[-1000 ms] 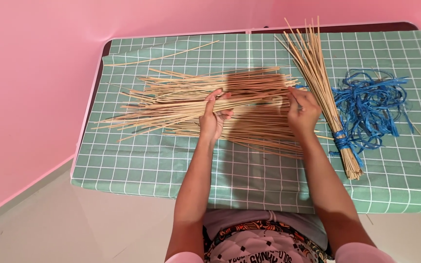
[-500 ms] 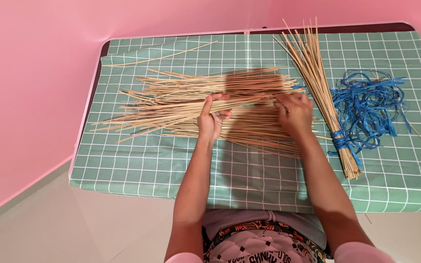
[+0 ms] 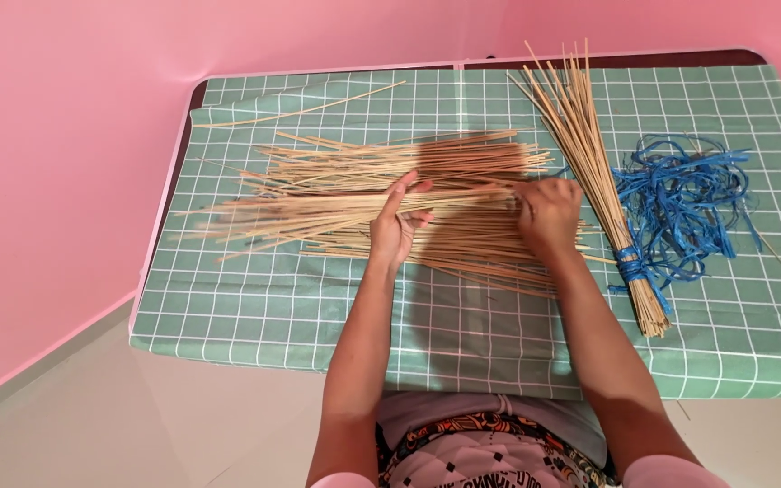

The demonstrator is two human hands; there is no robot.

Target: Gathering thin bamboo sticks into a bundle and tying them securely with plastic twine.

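Fingers of the left hand (image 3: 397, 226) and right hand (image 3: 546, 212) curl around one handful of loose sticks (image 3: 345, 203). Its long axis runs nine to three o'clock on the table (image 3: 255, 307), with the tied bundle (image 3: 594, 172) at the right hand's three o'clock.

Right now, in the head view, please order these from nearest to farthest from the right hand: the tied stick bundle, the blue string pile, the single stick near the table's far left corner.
From the right hand:
1. tied stick bundle, just to its right.
2. blue string pile, farther right, beyond the bundle.
3. single stick, far left, near the table's back edge.

Left hand (image 3: 397, 226) and right hand (image 3: 549, 215) are gripping loose thin sticks (image 3: 336, 203) lying on green checked tablecloth (image 3: 255, 307); tied stick bundle (image 3: 594, 172) and blue string (image 3: 684, 203) are lying right.
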